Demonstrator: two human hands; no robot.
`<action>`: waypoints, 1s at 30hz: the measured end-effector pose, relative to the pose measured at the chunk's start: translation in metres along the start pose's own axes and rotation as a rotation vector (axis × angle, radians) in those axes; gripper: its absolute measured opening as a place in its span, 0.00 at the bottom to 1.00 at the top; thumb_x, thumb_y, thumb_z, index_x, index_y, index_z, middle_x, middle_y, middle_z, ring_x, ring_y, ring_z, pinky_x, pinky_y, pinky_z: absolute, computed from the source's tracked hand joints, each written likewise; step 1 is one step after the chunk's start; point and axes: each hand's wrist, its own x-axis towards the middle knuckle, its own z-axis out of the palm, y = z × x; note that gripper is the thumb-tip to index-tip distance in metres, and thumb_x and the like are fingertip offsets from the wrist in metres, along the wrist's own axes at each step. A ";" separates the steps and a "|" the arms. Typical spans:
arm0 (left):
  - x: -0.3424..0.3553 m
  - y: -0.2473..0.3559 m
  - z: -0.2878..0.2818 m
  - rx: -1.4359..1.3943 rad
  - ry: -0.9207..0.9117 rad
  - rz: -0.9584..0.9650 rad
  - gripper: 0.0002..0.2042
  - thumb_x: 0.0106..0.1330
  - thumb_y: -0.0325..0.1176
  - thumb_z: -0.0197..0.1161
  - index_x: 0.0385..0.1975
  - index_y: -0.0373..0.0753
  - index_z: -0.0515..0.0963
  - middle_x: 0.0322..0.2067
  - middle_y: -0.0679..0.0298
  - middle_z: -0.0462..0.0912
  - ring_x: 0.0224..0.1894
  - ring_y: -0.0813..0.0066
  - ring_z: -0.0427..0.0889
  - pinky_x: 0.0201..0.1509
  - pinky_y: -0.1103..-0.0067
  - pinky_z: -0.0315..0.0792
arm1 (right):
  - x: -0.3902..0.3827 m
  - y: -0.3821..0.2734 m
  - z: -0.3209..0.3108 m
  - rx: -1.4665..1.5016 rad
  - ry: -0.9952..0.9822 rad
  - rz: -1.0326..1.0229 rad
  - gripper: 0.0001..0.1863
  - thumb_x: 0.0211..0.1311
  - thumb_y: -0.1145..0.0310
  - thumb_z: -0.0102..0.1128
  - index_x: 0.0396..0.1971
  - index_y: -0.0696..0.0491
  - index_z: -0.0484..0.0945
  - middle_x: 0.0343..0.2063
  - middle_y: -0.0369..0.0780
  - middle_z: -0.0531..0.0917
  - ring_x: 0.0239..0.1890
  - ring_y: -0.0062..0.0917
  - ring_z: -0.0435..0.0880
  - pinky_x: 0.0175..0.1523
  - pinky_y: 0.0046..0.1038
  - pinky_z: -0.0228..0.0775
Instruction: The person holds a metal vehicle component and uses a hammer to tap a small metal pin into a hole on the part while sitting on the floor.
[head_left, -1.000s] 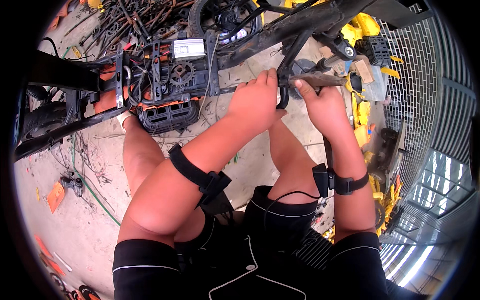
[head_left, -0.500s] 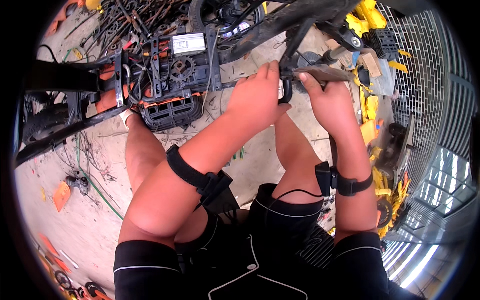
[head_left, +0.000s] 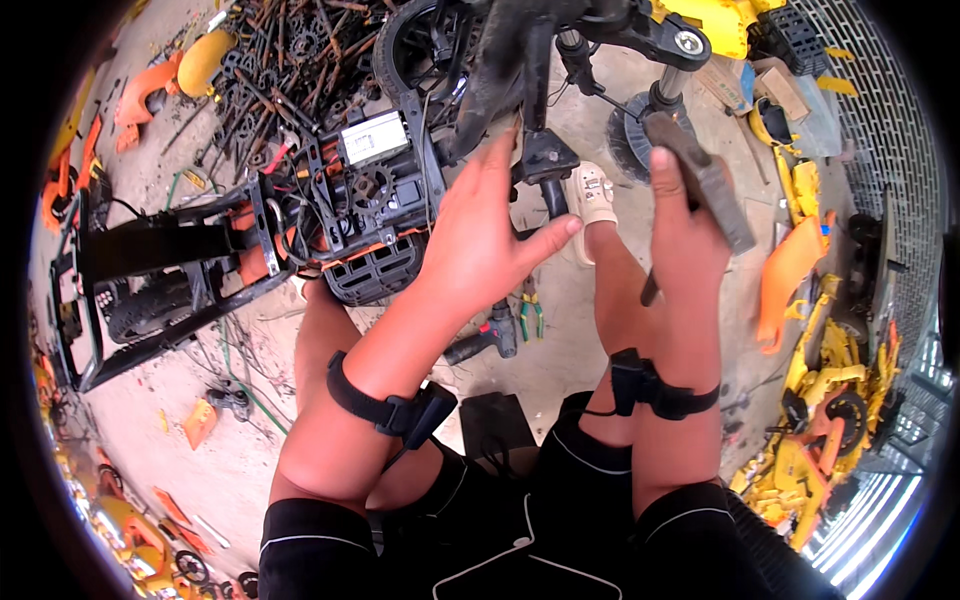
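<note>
My left hand (head_left: 478, 230) is open, thumb spread, fingertips at the black frame of a stripped vehicle. Just right of it, a black bracket (head_left: 545, 155) with a short curved tube (head_left: 555, 198) hangs from a dark beam (head_left: 505, 60). My right hand (head_left: 690, 230) grips a dark metal hammer (head_left: 730, 215) by its handle, head on top, apart from the bracket and to its right. Left of my left hand lie the chassis's silver box (head_left: 373, 136), sprocket, wiring and black battery case (head_left: 365, 275).
Rusty rods (head_left: 285, 60) are piled behind the chassis, beside a wheel (head_left: 395, 45). A cordless drill (head_left: 500, 330) and pliers (head_left: 532, 315) lie between my legs. A disc-brake fork (head_left: 665, 90) stands at upper right. Yellow and orange panels (head_left: 790, 275) line both sides.
My left hand has loosened from around the bracket and tube and spread its fingers. My right hand has drawn back rightward with the hammer, tilting it. The camera view has shifted.
</note>
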 end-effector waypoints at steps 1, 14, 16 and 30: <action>-0.001 0.000 0.001 0.072 0.071 0.002 0.45 0.59 0.49 0.73 0.68 0.27 0.58 0.62 0.38 0.68 0.63 0.40 0.70 0.67 0.59 0.66 | 0.000 0.018 0.005 -0.023 0.017 -0.074 0.14 0.68 0.62 0.67 0.44 0.56 0.82 0.31 0.38 0.82 0.32 0.21 0.79 0.40 0.27 0.73; 0.019 0.008 0.001 0.565 0.252 0.394 0.20 0.55 0.28 0.76 0.49 0.45 0.83 0.49 0.58 0.80 0.47 0.59 0.80 0.52 0.69 0.72 | 0.028 0.035 0.024 0.152 -0.289 0.277 0.21 0.71 0.51 0.60 0.51 0.53 0.81 0.37 0.42 0.84 0.40 0.30 0.83 0.47 0.33 0.74; 0.020 0.010 0.002 0.595 0.267 0.407 0.19 0.52 0.27 0.77 0.46 0.46 0.84 0.48 0.59 0.82 0.47 0.59 0.81 0.51 0.69 0.72 | 0.030 0.033 0.022 0.120 -0.324 0.322 0.22 0.72 0.49 0.59 0.51 0.52 0.81 0.37 0.43 0.84 0.40 0.32 0.84 0.48 0.34 0.75; 0.019 0.012 0.004 0.647 0.293 0.446 0.18 0.48 0.29 0.77 0.41 0.49 0.85 0.44 0.69 0.82 0.47 0.66 0.79 0.51 0.71 0.68 | 0.034 0.039 0.041 0.235 -0.367 0.439 0.26 0.70 0.45 0.60 0.52 0.53 0.81 0.33 0.39 0.86 0.36 0.28 0.84 0.46 0.33 0.75</action>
